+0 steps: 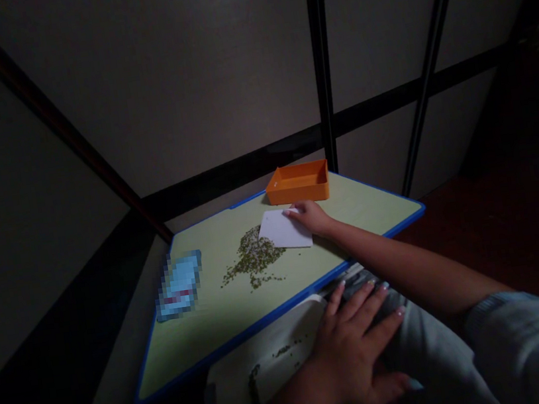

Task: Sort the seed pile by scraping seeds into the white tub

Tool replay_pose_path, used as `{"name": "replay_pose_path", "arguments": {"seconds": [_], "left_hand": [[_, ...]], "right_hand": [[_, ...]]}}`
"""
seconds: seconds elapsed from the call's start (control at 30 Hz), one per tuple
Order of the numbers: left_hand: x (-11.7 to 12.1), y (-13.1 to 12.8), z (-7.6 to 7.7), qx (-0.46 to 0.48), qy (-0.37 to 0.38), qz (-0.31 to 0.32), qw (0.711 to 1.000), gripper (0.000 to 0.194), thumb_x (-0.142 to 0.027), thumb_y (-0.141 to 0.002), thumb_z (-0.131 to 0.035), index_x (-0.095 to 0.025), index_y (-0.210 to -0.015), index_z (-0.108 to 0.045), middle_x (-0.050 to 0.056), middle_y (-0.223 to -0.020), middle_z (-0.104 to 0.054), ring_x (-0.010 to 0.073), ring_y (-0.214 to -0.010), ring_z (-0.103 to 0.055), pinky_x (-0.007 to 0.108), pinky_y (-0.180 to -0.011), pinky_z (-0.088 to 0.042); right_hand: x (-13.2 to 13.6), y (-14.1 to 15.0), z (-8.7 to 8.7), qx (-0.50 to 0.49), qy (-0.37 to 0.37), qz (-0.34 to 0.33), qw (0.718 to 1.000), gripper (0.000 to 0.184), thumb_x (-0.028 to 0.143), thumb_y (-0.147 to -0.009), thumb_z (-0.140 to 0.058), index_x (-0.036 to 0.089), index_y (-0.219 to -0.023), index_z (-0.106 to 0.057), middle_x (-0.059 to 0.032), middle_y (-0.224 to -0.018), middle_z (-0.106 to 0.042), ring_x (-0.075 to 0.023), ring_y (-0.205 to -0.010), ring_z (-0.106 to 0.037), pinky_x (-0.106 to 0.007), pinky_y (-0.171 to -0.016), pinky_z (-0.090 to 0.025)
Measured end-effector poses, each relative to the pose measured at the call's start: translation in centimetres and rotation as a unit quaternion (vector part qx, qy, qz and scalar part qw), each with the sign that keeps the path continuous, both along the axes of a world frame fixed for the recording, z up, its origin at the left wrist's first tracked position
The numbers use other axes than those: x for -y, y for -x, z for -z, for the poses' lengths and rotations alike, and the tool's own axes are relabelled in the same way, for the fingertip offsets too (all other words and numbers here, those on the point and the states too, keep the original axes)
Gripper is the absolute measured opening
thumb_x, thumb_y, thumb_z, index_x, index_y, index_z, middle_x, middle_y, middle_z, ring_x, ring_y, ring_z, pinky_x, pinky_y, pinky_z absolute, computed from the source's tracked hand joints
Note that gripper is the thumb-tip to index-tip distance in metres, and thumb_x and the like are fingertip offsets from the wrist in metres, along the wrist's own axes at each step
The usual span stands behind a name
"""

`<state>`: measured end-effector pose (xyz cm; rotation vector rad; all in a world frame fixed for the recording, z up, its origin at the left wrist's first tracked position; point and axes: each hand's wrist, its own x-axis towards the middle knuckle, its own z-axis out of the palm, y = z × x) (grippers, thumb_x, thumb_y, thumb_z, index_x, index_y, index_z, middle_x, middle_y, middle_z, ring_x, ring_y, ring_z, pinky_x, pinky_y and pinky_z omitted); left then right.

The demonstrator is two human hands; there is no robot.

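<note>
My right hand (312, 217) grips a white card (284, 229) by its far right part, thumb on top. The card lies low over the table, its left edge against a spread pile of small greenish-brown seeds or grains (254, 252). Lower down, my left hand (354, 344) is palm down with its fingers spread, holding nothing. It is over my grey trousers (427, 340) and the edge of a pale, round-cornered surface (238, 373); whether it presses on either I cannot tell. More dark grains (254, 381) are scattered on that pale surface.
An orange open box (298, 194) stands at the table's back edge, beyond the card. A blurred light-blue packet (181, 286) lies at the left. The yellow-green table (208, 337) has a blue rim. Behind it rises a panelled wall (211, 70) with dark strips.
</note>
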<state>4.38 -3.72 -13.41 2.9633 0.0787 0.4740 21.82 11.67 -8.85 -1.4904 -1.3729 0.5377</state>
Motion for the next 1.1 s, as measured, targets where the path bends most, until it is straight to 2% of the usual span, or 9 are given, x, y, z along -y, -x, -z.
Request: {"name": "replay_pose_path", "arguments": {"seconds": [0.4,0.63,0.73,0.83,0.93,1.0,1.1], "left_hand": [[0.1,0.0,-0.5,-0.017,0.016,-0.001,1.000,0.074,-0.069,-0.093,-0.027,-0.023,-0.151,-0.026,0.009,-0.161,-0.017,0.0278,-0.148,-0.017,0.056,-0.119,-0.012],[0.0,0.0,-0.5,-0.028,0.016,-0.004,0.999,0.073,-0.068,-0.094,-0.027,-0.024,-0.151,-0.024,0.008,-0.161,-0.014,0.0287,-0.148,-0.017,0.056,-0.118,-0.013],[0.0,0.0,-0.5,-0.022,0.013,-0.003,1.000,0.073,-0.068,-0.093,-0.027,-0.024,-0.150,-0.026,0.008,-0.161,-0.016,0.0289,-0.148,-0.018,0.056,-0.118,-0.014],[0.1,0.0,-0.5,-0.023,0.014,-0.001,1.000,0.073,-0.069,-0.093,-0.026,-0.024,-0.151,-0.026,0.008,-0.161,-0.016,0.0282,-0.148,-0.018,0.056,-0.118,-0.013],[0.1,0.1,-0.3,-0.017,0.014,-0.005,1.000,0.073,-0.069,-0.093,-0.027,-0.024,-0.151,-0.026,0.007,-0.162,-0.013,0.0273,-0.148,-0.016,0.055,-0.119,-0.011],[0.0,0.1,-0.2,-0.013,0.013,-0.006,1.000,0.073,-0.069,-0.093,-0.027,-0.025,-0.151,-0.025,0.007,-0.162,-0.012,0.0270,-0.148,-0.016,0.055,-0.119,-0.010],[-0.1,0.2,0.0,-0.010,0.009,-0.003,1.000,0.074,-0.069,-0.093,-0.027,-0.024,-0.152,-0.024,0.007,-0.162,-0.014,0.0276,-0.148,-0.018,0.056,-0.119,-0.011]], "right_hand": [[0.5,0.2,0.2,-0.021,-0.029,-0.065,0.997,0.023,0.035,-0.082,-0.060,0.012,-0.079,-0.066,-0.0013,-0.069,-0.063,-0.0127,-0.062,-0.052,-0.022,-0.057,-0.037],[1.3,0.4,-0.5,-0.010,-0.043,-0.099,0.994,0.019,0.031,-0.082,-0.060,0.013,-0.075,-0.064,-0.0008,-0.069,-0.063,-0.0131,-0.065,-0.053,-0.023,-0.061,-0.038],[1.6,-0.2,-1.0,0.008,-0.041,-0.038,0.998,0.018,0.030,-0.084,-0.058,0.014,-0.078,-0.065,-0.0028,-0.073,-0.066,-0.0144,-0.068,-0.055,-0.023,-0.063,-0.039],[1.6,-1.2,-1.2,0.049,-0.031,0.077,0.995,0.022,0.033,-0.086,-0.056,0.013,-0.085,-0.067,-0.0061,-0.079,-0.068,-0.0168,-0.070,-0.057,-0.025,-0.063,-0.038],[1.6,-2.2,-1.3,0.094,-0.012,0.173,0.980,0.027,0.036,-0.089,-0.054,0.013,-0.092,-0.069,-0.0097,-0.086,-0.070,-0.0196,-0.074,-0.059,-0.027,-0.064,-0.039],[1.6,-2.5,-1.3,0.118,0.007,0.192,0.974,0.028,0.035,-0.089,-0.054,0.013,-0.096,-0.069,-0.0111,-0.091,-0.071,-0.0208,-0.079,-0.061,-0.027,-0.067,-0.039],[1.5,-2.4,-1.2,0.144,0.038,0.170,0.974,0.027,0.035,-0.088,-0.056,0.014,-0.097,-0.070,-0.0112,-0.092,-0.071,-0.0209,-0.080,-0.061,-0.027,-0.068,-0.038]]}}
